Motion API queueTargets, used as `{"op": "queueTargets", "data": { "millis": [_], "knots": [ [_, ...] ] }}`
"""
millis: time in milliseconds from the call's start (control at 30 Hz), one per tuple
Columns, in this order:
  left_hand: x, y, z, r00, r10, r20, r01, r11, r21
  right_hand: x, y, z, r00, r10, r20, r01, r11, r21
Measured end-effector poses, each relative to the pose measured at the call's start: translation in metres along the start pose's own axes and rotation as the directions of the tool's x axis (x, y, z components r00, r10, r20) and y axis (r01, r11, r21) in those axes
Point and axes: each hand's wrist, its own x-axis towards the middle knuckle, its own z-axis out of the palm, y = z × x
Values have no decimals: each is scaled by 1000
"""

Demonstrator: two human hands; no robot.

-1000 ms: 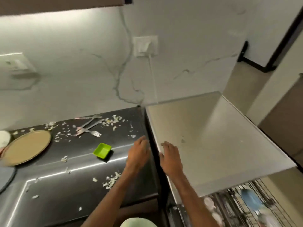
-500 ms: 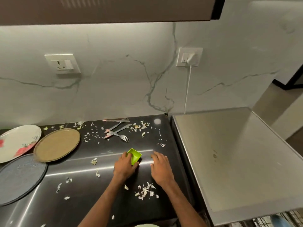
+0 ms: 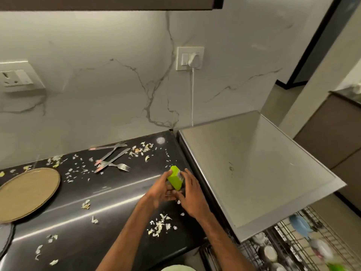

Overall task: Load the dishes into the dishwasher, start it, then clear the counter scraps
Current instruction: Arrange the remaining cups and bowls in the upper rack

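Note:
My left hand point(image 3: 160, 189) grips a small green square dish point(image 3: 175, 178), tilted on its edge just above the black counter point(image 3: 117, 212). My right hand point(image 3: 192, 196) lies against the dish's right side, fingers relaxed and touching it. White scraps point(image 3: 159, 224) lie scattered on the counter, one pile just below my hands. Several forks point(image 3: 113, 159) lie crossed near the back wall. A round tan plate point(image 3: 27, 192) sits at the left. At lower right the pulled-out dishwasher rack point(image 3: 293, 245) holds cups and a blue item.
The dishwasher's silver top point(image 3: 254, 169) stands right of the counter, a narrow gap between them. A plug and white cord point(image 3: 192, 94) hang from the wall socket behind. A grey plate's edge point(image 3: 5, 239) shows at far left. More scraps point(image 3: 140, 149) lie near the wall.
My hands moved from the dishwasher's edge to the counter. The left hand took hold of the green dish and tipped it up on edge; the right hand came against it.

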Motion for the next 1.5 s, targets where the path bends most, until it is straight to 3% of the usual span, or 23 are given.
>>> {"op": "queueTargets", "data": {
  "millis": [133,367,800,900,1000,1067,1167,1267,1333,1400,1500],
  "knots": [
    [16,-3,26,989,-26,146,20,999,40,-17,29,-25,997,60,-46,-56,996,75],
    [42,-11,101,983,0,186,-24,991,130,-49,75,-69,965,206,-164,-175,967,184],
    [98,-44,269,952,-117,283,6,931,365,-132,183,-162,880,399,-257,-311,895,321],
    [111,-57,316,951,-131,280,-14,887,462,-158,214,-186,836,462,-296,-353,866,354],
    [126,-71,367,952,-49,301,-141,803,579,-189,248,-203,749,539,-386,-390,829,401],
    [141,-79,396,937,121,326,-325,644,693,-213,270,-207,681,602,-417,-427,789,442],
    [164,-88,433,839,303,452,-523,215,825,-250,311,-200,597,688,-414,-534,725,435],
    [187,-94,464,729,257,635,-611,-174,772,-274,341,-190,556,745,-369,-624,667,407],
    [209,-100,481,713,141,687,-595,-397,699,-277,358,-187,574,749,-332,-654,663,364],
    [231,-103,493,748,42,662,-544,-532,649,-270,375,-184,594,737,-322,-665,675,319],
    [264,-104,508,702,26,712,-564,-590,577,-246,408,-179,593,737,-324,-688,673,273]
  ]
}}
